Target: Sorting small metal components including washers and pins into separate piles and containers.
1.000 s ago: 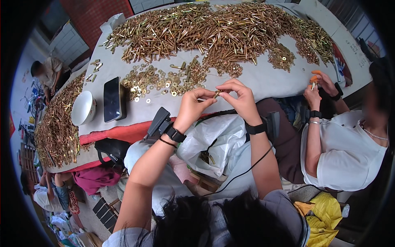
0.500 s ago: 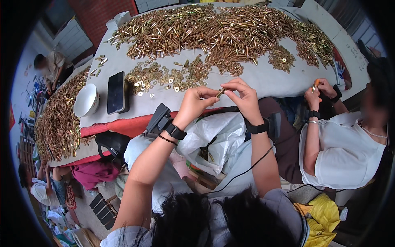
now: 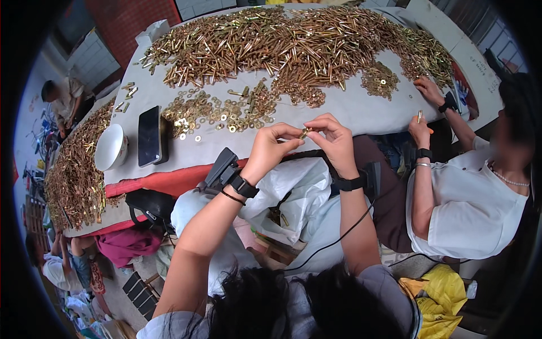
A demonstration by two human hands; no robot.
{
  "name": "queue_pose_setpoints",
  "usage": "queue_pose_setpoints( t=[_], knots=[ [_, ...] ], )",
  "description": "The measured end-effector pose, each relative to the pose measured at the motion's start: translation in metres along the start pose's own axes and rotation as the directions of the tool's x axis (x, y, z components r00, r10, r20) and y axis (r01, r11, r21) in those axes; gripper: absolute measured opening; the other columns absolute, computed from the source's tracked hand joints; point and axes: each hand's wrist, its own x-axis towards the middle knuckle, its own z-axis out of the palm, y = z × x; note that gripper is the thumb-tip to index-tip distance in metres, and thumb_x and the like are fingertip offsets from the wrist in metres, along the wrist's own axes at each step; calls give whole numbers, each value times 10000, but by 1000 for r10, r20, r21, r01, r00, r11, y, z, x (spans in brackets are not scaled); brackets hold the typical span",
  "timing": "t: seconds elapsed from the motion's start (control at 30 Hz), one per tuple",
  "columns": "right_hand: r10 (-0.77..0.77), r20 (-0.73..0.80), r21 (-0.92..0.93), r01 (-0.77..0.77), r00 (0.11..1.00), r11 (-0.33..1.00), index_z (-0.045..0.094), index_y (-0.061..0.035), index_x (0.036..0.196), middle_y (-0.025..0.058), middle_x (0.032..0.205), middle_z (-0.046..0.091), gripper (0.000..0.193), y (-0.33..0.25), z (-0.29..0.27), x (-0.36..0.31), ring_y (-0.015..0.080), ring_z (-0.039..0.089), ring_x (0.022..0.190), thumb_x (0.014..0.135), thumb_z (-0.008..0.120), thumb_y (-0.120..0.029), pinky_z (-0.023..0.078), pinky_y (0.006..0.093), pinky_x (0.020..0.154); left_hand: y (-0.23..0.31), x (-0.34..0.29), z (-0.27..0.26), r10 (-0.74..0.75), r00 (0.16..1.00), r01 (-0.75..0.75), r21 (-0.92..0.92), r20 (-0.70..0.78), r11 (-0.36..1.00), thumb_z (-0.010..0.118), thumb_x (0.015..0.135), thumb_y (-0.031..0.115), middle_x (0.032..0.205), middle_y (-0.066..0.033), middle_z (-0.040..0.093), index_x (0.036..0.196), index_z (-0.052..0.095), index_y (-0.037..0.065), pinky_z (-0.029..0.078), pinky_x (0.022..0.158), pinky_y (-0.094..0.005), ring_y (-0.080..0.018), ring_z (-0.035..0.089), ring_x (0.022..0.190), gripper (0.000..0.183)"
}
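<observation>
Here, two hands (image 3: 272,148) pinching one brass-coloured piece (image 3: 304,134).

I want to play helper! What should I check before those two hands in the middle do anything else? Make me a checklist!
1. Grip of the left hand: ok, thumb and finger pinch a small brassy metal piece.
2. Grip of the right hand: ok, its fingertips are on the same piece.
3. Piece put together properly: cannot tell, it is tiny and partly covered by fingers.
4. Loose washers nearby: ok, many lie on the table beyond the left hand.
5. White plastic bag open: ok, with some metal bits showing inside.
6. Phone well clear of washers: not ok, some lie close to its right side.
</observation>
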Motion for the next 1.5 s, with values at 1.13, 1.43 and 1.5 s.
queue_pose_setpoints(
  t=[1.13,1.43,1.5],
  knots=[
    [173,86,348,-192,981,917,527,12,1013,25,876,523,223,8,4,0,84,499,818,793,566,-4,413,217,763,-10,2,-1,-49,998,56,-168,44,984,617,754,-14,811,-58,620,886,592,-22,508,673,-240,-107,595,731,135],
    [163,69,271,-176,984,947,600,13,961,23,885,497,167,3,9,1,86,492,824,806,540,2,403,214,756,-11,2,-4,-5,1000,7,-114,24,993,641,738,13,814,-59,622,858,603,-22,510,624,-224,-110,601,722,130],
    [155,84,243,-171,984,955,599,14,968,24,884,498,170,3,7,1,88,490,828,812,535,-8,400,217,758,-11,2,-4,14,1000,-13,-105,12,994,638,738,10,824,-53,618,862,609,-26,510,626,-224,-112,600,724,131]
  ],
)
